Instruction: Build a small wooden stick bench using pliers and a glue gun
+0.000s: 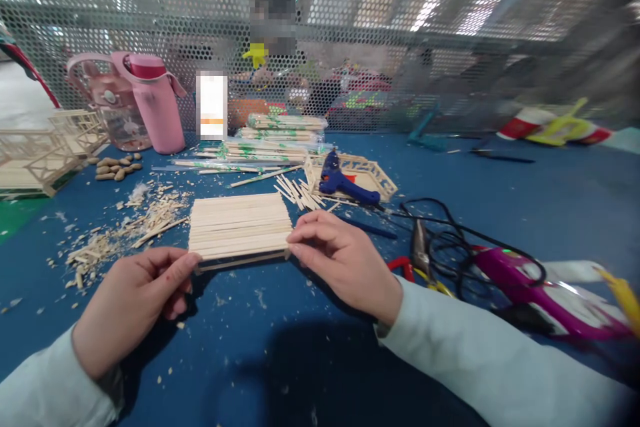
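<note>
A flat panel of glued wooden sticks [240, 225] lies on the blue table [280, 353]. My left hand [131, 300] pinches its near left corner with thumb and fingers closed. My right hand [345, 260] pinches the near right corner, fingers curled together. Both hands hold a thin stick [235, 262] along the panel's front edge. Loose cut sticks [299, 192] lie just beyond the panel.
A blue glue gun [343, 181] rests on a wooden lattice frame [373, 177]. Packs of sticks [270, 140], a pink bottle [157, 107], nuts [117, 167], wood scraps [135, 220], a stick model [45, 150], black cable [450, 233], a purple tool [530, 287]. A mesh screen [450, 27] stands behind.
</note>
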### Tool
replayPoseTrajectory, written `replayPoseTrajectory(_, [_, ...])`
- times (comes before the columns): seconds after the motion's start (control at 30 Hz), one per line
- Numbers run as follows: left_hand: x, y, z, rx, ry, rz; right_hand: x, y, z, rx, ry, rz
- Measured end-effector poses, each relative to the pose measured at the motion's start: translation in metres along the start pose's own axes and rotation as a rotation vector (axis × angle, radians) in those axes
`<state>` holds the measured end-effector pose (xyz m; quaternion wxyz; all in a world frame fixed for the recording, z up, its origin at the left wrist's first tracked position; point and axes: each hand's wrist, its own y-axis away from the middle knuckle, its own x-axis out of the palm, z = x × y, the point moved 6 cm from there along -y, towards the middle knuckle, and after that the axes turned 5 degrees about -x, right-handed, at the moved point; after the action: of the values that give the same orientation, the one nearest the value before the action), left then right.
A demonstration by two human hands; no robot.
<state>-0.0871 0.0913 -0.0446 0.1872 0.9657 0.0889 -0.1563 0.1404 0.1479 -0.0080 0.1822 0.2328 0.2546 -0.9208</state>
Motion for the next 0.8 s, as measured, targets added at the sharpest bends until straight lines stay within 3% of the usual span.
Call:
replayPoseTrajectory(0.13, [0.0003,0.0005,-0.0008,0.019,-0.004,-0.002,0.0013,0.0008,-0.0013,0.018,-0.096,0.009])
replayPoseTrajectory(0.47, [0.0043,-0.0022,0.0031,-0.015,0.083,0.069,-0.0016,-0.0029,-0.0046,0.011,-0.019,-0.054])
replayPoseTrajectory(0.67, [0.0086,0.0007,0.0066,-0.144,0.33,0.203,-0.004,-0.0023,-0.0032,-0.052,0.048,-0.043])
replayPoseTrajectory(0.8, [0.0066,0.0049,0.0084,-0.229,0.525,0.225,-0.0044,-0.0023,-0.002,-0.068,0.074,-0.038])
